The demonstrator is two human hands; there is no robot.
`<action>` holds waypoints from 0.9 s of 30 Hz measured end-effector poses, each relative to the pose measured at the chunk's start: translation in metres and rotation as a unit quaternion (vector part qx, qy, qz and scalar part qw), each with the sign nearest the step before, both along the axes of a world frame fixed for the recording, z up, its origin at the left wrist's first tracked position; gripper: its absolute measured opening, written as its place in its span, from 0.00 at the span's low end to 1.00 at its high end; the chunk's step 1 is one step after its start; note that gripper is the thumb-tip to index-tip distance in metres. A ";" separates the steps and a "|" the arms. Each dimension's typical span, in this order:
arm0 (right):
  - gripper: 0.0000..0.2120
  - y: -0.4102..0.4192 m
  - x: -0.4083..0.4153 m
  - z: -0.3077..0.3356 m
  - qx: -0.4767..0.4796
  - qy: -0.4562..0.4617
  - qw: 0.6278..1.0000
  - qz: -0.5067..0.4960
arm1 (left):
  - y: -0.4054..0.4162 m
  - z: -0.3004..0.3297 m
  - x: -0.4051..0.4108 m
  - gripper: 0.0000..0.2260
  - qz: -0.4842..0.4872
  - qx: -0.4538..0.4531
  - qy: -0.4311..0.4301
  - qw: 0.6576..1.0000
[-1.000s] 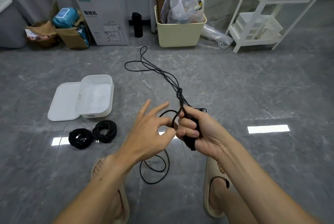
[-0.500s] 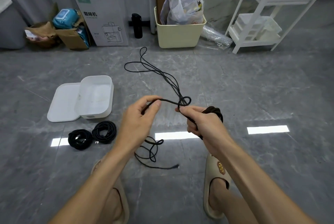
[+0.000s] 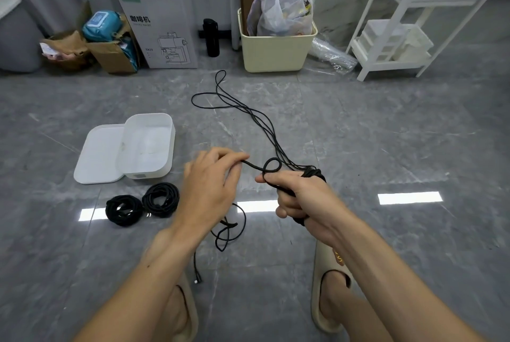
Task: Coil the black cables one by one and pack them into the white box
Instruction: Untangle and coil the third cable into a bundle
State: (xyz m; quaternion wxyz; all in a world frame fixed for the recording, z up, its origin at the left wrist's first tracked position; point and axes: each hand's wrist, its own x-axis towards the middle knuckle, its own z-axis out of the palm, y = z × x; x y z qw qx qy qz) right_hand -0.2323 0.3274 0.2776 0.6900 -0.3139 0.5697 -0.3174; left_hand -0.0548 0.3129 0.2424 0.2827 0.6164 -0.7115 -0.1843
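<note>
The long thin black cable (image 3: 249, 118) I am coiling runs from my two hands out over the grey floor, away from me toward the cream plastic bin (image 3: 276, 50), where it lies in loose bends. My right hand (image 3: 300, 198) has fingers curled round the part already wound, a small black bundle (image 3: 313, 174) at the back of the fist, so the turns do not spring open. My left hand (image 3: 209, 184) pinches the cable w/ thumb and fingertips (image 3: 242, 158), just beside the right one. Between the hands the cable makes one small loop (image 3: 271, 166); I think I hold it stretched like this to guide the next turn onto the bundle. The free end w/ its plug (image 3: 198, 278) hangs down below my hands, near my left beige slipper (image 3: 187, 314).

The open white plastic box (image 3: 149, 145) sits on the floor left of my hands, its flat white lid (image 3: 96, 156) touching its left side, ready for packing. Nearer to me than the box, approx. left of my left hand, lie two finished black coils (image 3: 143, 205), side by side and touching, not yet in the box. So two cables are done, this one is maybe at its beginning, as most of it is on the floor.
</note>
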 end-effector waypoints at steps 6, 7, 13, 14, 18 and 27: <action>0.09 0.001 0.006 -0.002 0.006 -0.005 1.000 -0.022 | 0.012 -0.001 -0.017 0.14 -0.086 -0.010 -0.065 0.994; 0.10 0.001 0.006 -0.003 0.004 0.008 1.000 -0.026 | 0.013 0.001 -0.018 0.13 -0.087 0.009 -0.037 0.996; 0.07 -0.001 0.001 -0.012 -0.053 0.210 0.976 0.007 | 0.015 0.008 -0.022 0.08 -0.085 0.012 0.021 0.996; 0.08 -0.001 0.000 -0.013 -0.071 0.270 0.960 0.034 | 0.016 0.010 -0.023 0.08 -0.088 0.012 0.008 0.996; 0.16 0.004 0.002 -0.019 -0.131 0.461 0.865 0.149 | 0.013 0.013 -0.020 0.10 -0.087 0.033 -0.048 0.994; 0.13 0.007 0.004 -0.015 -0.215 0.600 0.733 0.240 | 0.004 0.022 -0.010 0.17 -0.017 0.139 0.013 0.990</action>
